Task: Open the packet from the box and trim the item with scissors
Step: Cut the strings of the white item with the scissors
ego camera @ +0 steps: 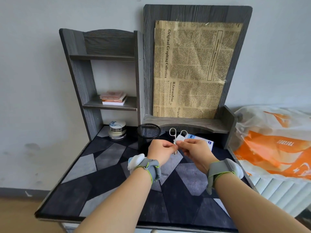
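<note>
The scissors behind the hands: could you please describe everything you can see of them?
The scissors are small, silvery, apparently metal, with two round finger loops pointing toward the shelf. They seem to lie on the dark patterned mat beside the blue-and-white box. The white packet, left hand and right hand cover the blades.

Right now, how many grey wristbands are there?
2: left wristband on the wrist of the left hand, right wristband on that of the right hand; both hands pinch the packet.

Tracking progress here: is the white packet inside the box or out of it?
Out: the left hand and right hand pinch the packet in front of the box.
</note>
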`<action>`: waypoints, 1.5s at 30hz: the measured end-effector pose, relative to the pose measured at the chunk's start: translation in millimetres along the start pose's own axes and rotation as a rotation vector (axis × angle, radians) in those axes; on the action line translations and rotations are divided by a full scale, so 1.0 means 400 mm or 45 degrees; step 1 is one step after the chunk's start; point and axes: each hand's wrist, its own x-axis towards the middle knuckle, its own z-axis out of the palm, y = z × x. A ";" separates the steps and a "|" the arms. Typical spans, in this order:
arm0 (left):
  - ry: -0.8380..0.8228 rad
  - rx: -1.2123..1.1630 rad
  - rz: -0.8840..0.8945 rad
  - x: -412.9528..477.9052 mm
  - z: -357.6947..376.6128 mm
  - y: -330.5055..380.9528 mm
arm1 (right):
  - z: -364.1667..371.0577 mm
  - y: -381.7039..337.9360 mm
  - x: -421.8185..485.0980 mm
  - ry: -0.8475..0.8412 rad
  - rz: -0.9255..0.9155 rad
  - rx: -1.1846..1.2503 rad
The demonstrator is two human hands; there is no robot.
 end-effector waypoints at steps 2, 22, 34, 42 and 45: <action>-0.032 0.059 0.009 0.004 -0.009 0.001 | -0.001 -0.004 0.006 0.011 0.023 0.022; -0.085 0.035 0.040 -0.002 -0.015 0.003 | -0.012 -0.039 0.016 -0.033 0.094 0.192; -0.067 -0.039 0.023 -0.007 -0.020 -0.031 | -0.006 -0.030 0.014 -0.047 0.132 0.288; 0.075 -0.022 -0.050 -0.001 -0.037 -0.047 | -0.003 -0.005 0.012 0.046 0.127 -0.151; 0.066 -0.059 -0.044 -0.005 -0.045 -0.061 | -0.023 -0.005 0.023 0.163 0.089 -0.051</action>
